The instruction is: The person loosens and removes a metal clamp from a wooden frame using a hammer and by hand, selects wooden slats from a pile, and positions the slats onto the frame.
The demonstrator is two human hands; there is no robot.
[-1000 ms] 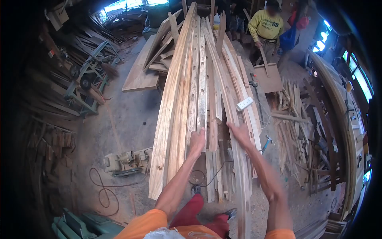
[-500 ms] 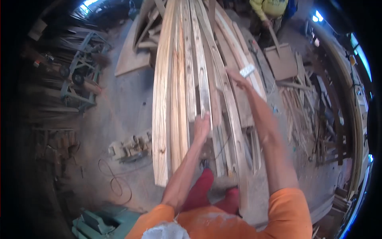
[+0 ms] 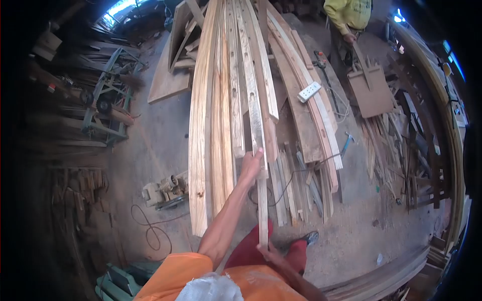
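Observation:
My left hand (image 3: 252, 163) is closed round the near part of a narrow slotted wooden strip (image 3: 256, 120), thumb on top. Close to my body, my right hand (image 3: 268, 253) has its fingers at the near end of a narrow strip (image 3: 263, 210), which runs forward to my left hand. Whether this is the same piece or another under it, I cannot tell. Beside it on the left lie long pale boards (image 3: 201, 145) and more slotted strips. A white power strip (image 3: 309, 92) rests on boards to the right.
A person in a yellow shirt (image 3: 351, 14) stands at the upper right, near a brown panel (image 3: 371, 95). A hammer (image 3: 347, 142) lies right of the boards. A motor (image 3: 164, 190) and cord sit on the floor at left, scrap wood (image 3: 384, 145) at right.
My right hand has come from the far right boards back to my body. The long slotted piece it was on no longer stretches toward me at right. My left hand stays on its strip.

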